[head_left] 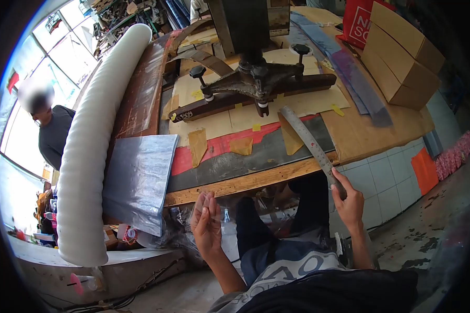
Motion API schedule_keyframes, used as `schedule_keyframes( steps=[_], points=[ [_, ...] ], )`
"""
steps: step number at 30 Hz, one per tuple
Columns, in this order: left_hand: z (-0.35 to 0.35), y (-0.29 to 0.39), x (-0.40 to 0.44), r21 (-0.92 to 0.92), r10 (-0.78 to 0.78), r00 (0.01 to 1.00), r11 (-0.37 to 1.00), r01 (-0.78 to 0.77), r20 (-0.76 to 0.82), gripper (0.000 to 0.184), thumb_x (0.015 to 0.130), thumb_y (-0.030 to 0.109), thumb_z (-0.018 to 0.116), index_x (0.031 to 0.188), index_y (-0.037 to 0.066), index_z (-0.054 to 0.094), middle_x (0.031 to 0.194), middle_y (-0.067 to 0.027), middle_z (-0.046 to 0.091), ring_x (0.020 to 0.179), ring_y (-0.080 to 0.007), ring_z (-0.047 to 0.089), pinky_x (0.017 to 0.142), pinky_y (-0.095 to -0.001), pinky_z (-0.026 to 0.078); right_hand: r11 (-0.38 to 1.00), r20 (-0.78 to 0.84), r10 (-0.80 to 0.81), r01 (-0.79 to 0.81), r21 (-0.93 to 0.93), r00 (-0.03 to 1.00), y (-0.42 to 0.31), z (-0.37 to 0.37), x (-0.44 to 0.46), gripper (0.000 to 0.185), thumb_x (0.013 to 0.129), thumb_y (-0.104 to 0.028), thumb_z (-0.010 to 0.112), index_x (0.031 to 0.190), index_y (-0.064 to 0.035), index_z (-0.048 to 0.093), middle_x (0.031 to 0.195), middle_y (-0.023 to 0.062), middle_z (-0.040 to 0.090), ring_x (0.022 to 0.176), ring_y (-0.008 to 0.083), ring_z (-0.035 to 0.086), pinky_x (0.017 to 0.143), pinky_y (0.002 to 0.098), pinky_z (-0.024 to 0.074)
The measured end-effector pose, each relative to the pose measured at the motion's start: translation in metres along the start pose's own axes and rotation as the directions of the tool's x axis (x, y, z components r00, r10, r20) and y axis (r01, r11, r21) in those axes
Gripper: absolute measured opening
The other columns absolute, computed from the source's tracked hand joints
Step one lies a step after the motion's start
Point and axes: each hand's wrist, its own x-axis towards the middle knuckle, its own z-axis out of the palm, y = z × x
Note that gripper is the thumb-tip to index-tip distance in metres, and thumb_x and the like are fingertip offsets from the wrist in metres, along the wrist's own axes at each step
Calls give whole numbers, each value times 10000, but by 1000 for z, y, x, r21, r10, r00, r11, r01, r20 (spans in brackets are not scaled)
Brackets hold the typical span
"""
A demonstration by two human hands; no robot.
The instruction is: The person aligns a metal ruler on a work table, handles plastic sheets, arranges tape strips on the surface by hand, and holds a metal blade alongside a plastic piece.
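My right hand (349, 202) is wrapped round the lower end of a long steel ruler (310, 142). The ruler slants up and left over the table edge, its far tip near the press's dark bar (256, 98). Lower and to the left, my left hand (207, 225) is closed in a pinch in front of the wooden table edge. Between its fingers is a thin see-through piece of plastic (197, 213), its outline hard to make out. Beneath the press lies a pale board (230, 117) with yellow tape and brown paper pieces (197, 146).
A stack of clear plastic sheets (138, 177) lies at the table's left corner, beside a long white foam roll (86, 156). Cardboard boxes (402, 62) and bluish film (357, 88) rest on the right side. A person (55, 130) stands beyond the roll.
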Motion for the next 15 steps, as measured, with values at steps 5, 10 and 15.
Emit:
schedule_keyframes(
  steps=[5,10,15],
  points=[
    [0,2,0,28,31,997,999,-29,-64,514,934,-9,501,1406,-69,309,1388,-259,443,1241,-271,526,1013,-372,480,998,45,66,-65,-18,997,-7,-10,-3,383,874,-106,616,1256,-125,606,1123,111,676,990,296,670,816,334,518],
    [-7,-4,2,-117,19,999,993,-15,33,502,937,-14,489,1404,-59,313,1374,-251,462,1226,-268,541,999,-378,492,987,77,149,-144,-73,986,-7,-17,0,374,875,-112,615,1249,-119,610,1120,124,673,1007,289,665,818,341,517],
    [-6,-4,3,-107,-1,999,994,4,34,495,936,-21,484,1406,-37,327,1361,-232,486,1205,-260,560,987,-389,501,990,53,106,-100,-103,993,3,-28,7,396,873,-147,626,1268,-142,598,1090,143,675,992,294,665,807,353,526]
  ],
)
